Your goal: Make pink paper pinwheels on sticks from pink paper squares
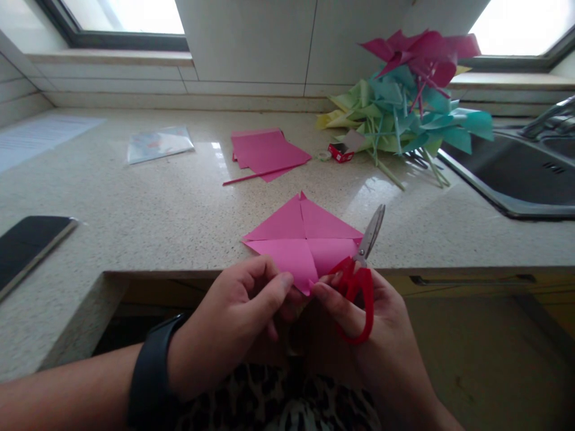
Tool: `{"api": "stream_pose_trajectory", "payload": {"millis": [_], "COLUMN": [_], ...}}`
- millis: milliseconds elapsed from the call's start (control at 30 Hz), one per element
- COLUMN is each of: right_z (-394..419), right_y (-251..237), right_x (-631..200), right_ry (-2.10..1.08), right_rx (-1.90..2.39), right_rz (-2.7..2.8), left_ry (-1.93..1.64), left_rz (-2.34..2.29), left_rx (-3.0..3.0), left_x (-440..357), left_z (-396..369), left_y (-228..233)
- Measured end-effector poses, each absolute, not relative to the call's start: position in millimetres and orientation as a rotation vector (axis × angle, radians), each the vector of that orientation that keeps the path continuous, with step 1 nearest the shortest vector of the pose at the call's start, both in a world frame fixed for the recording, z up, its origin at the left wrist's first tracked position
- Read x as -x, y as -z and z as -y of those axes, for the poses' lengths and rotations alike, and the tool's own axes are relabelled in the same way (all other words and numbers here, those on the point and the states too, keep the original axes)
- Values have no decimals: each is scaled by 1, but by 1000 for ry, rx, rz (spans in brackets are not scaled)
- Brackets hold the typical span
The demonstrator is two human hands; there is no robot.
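A pink paper square (302, 239), creased along both diagonals, lies over the front edge of the speckled countertop (171, 209). My left hand (233, 320) pinches its near corner between thumb and forefinger. My right hand (377, 329) touches the same corner with its fingertips and holds red-handled scissors (359, 281), whose blades are closed and point up and away over the paper's right corner.
A stack of pink sheets (267, 152) and a thin pink stick (263, 175) lie further back. A heap of pink, teal and green paper pinwheels (406, 102) rests by the sink (525, 173). A small red box (340, 152), a plastic bag (158, 143) and a black phone (31, 245) also sit on the counter.
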State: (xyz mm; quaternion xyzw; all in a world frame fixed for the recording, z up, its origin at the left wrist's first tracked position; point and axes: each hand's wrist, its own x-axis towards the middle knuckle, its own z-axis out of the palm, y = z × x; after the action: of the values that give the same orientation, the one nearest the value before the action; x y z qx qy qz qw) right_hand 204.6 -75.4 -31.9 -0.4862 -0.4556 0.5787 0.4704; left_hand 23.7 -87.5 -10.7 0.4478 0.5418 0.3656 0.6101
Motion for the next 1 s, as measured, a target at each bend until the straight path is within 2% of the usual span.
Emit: {"api": "stream_pose_trajectory", "payload": {"millis": [167,1000], "right_z": [74,78], "right_y": [33,30], "right_x": [-203,-202], "right_ry": [-1402,-1398], "right_rx": [1205,1205], "right_rz": [1135,1158], "left_ry": [-659,-709], "left_rz": [-1131,-1107], "left_rx": [-793,-785], "left_x": [-27,-24], "left_z": [87,84], "left_y": [19,16]}}
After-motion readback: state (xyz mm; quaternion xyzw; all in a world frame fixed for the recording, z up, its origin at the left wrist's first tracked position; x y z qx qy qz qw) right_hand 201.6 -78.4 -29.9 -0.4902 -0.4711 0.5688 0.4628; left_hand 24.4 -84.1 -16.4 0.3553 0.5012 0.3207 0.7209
